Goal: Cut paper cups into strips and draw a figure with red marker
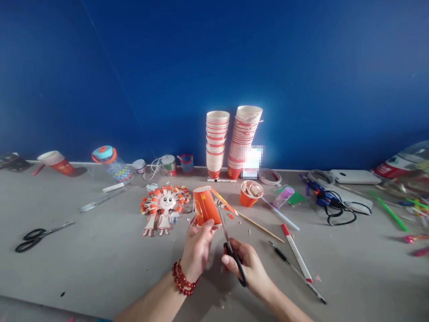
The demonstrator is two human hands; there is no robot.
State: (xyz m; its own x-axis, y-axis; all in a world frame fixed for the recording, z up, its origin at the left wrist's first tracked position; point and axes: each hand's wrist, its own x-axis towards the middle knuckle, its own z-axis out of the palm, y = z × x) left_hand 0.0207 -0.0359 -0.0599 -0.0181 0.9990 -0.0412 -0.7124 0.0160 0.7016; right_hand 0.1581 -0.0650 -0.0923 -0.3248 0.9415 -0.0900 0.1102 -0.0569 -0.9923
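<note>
My left hand (200, 243), with a red bead bracelet at its wrist, is closed around the lower end of an orange paper cup (207, 206). The cup is tilted, and a cut strip (224, 201) shows at its right side. In my right hand (250, 266) are black-handled scissors (237, 264), the blades pointing up beside the cup's lower right edge. Whether the blades touch the paper I cannot tell. Left of the cup lie paper-cup dolls (166, 203) with drawn faces and fringed orange-and-white edges. Small paper scraps lie around the cup.
Two tall stacks of paper cups (217, 134) stand against the blue wall. A cup of scraps (250, 199), a wooden stick (263, 227), a red-capped marker (296, 252) and a pen (298, 273) lie to the right. Another pair of scissors (42, 233) and a ruler (103, 200) are at left.
</note>
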